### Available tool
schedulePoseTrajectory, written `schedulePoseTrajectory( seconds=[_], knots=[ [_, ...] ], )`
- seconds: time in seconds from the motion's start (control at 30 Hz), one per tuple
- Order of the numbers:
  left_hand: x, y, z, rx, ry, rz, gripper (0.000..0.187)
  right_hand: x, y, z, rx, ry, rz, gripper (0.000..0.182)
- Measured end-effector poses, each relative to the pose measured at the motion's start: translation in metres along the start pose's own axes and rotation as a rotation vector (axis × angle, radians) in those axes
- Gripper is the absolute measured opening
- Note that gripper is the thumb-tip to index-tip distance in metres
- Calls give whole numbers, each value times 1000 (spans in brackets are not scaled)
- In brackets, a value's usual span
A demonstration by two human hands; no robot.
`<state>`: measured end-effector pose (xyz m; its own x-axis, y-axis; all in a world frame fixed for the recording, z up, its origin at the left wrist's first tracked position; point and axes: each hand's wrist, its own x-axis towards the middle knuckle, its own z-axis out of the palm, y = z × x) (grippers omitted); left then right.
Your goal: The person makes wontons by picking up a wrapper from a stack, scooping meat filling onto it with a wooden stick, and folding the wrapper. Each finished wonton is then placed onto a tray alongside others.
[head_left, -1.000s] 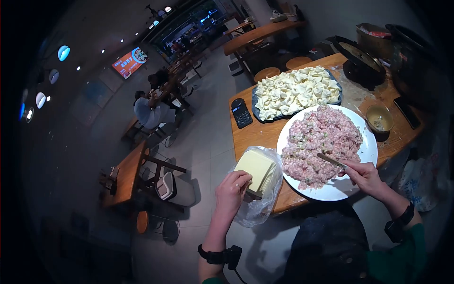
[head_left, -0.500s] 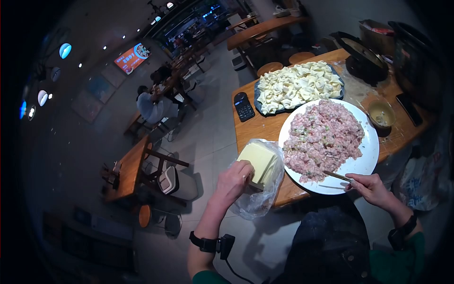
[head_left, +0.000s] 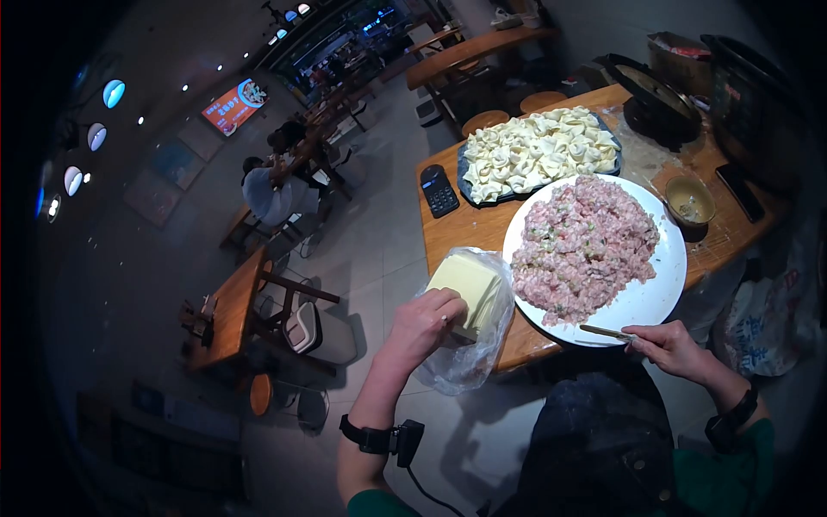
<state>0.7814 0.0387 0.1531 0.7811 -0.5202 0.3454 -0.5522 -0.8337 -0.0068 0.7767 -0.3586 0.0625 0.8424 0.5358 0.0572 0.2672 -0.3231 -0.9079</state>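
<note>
My left hand rests on the near corner of a stack of pale square wrappers that sits in a clear plastic bag at the table's near edge. My right hand grips a thin flat stick whose tip lies over the near rim of a big white plate. The plate holds a wide heap of pink minced filling.
A dark tray of folded dumplings sits beyond the plate, with a black handset to its left. A small bowl and dark pots stand at the right. A person sits at a far table; wooden tables and stools stand on the floor left.
My right hand has drawn the stick back from the filling to the plate's near rim. My left hand has stayed on the wrapper stack, shifting only slightly.
</note>
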Motion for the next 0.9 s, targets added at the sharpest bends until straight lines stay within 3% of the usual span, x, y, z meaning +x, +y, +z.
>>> schedulePoseTrajectory(
  seconds=[0.27,0.37,0.43,0.47,0.53,0.57,0.63,0.67,0.73,0.77,0.83,0.9],
  knots=[
    [10,-21,2,-143,-96,-36,18,-5,2,-1,-26,-18,-22,24],
    [12,-25,10,-289,-71,-160,12,-8,4,-2,-59,2,-55,23],
    [13,-30,24,-647,120,-552,9,-9,5,-3,-76,22,-58,23],
    [13,-36,28,-657,109,-540,9,-8,7,-2,-63,40,-78,23],
    [15,-46,27,-831,339,-757,16,-8,9,-2,-56,74,-72,24],
    [17,-46,28,-849,324,-748,16,-7,8,-3,-153,107,-136,24],
    [24,-39,19,-1401,684,-773,20,-4,0,-5,-353,174,-251,26],
    [14,-60,30,-1638,716,-694,25,-2,-3,-4,-360,179,-240,26],
    [11,-40,20,-1999,797,-632,34,4,-1,0,-491,223,-343,34],
    [10,-24,13,-2006,792,-632,34,7,2,3,-572,197,-353,47],
    [9,17,7,-2359,618,-354,44,17,1,10,-599,221,-392,52],
    [-9,43,26,-2471,737,-452,46,28,4,18,-658,219,-412,60]
  ],
)
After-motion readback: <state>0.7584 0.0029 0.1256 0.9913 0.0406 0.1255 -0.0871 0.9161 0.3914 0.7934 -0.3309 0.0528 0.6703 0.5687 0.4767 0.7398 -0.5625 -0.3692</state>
